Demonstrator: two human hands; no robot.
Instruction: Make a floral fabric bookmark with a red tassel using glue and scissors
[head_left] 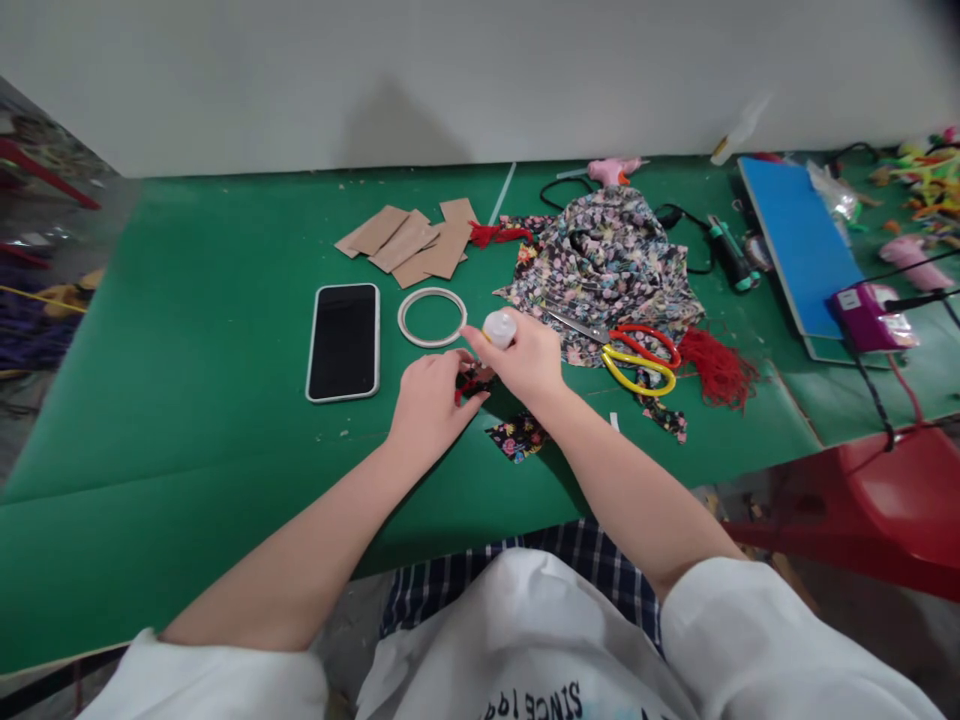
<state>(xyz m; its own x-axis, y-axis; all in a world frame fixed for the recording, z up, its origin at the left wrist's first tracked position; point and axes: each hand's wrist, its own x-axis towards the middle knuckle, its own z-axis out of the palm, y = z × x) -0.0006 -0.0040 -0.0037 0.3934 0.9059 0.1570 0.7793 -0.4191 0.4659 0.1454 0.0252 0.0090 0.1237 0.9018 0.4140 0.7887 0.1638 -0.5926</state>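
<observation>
Fabric, a small dark piece with some red on it, sits at the green table between the person's two hands. The left hand pinches it between thumb and fingers, the wrist low over the tabletop. The right hand is closed around a white bottle, its round end facing up, just above the piece. The hands hide most of the fabric, so whether the bottle touches it cannot be told. A dark floral scrap lies near the right wrist. Just beyond the left hand is a white ring, with a phone to its left and cardboard pieces farther back. Scissors rest partly on a crumpled floral cloth, beside red threads.
</observation>
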